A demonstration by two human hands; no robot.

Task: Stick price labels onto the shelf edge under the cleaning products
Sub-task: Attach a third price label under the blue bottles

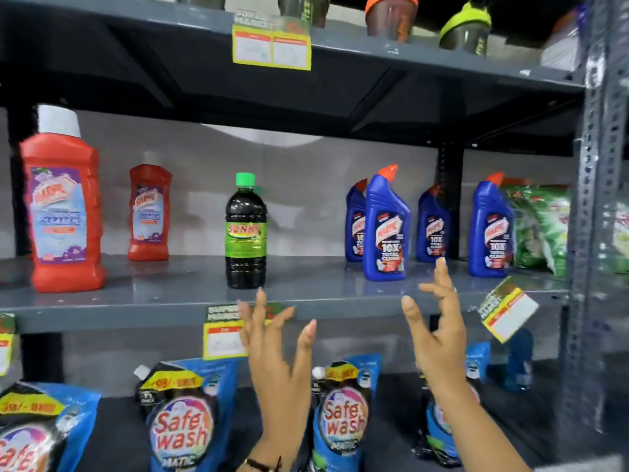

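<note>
A yellow-edged price label [223, 335] hangs on the grey shelf edge [119, 313] under a dark bottle with a green cap [245, 233]. My left hand [277, 356] is open, its fingers spread and overlapping that label's right side. My right hand [437, 328] is open too, raised in front of the shelf edge below the blue toilet-cleaner bottles [386, 229]. A second label [509, 311] hangs tilted at the right end of the edge. A third label [6, 342] shows at the far left. Neither hand holds anything.
Red cleaner bottles [64, 212] stand at the left of the shelf, green packets [541, 226] at the right. Blue Safewash pouches [183, 427] fill the shelf below. The upper shelf edge carries another label [271, 46]. A perforated metal upright [592, 233] bounds the right.
</note>
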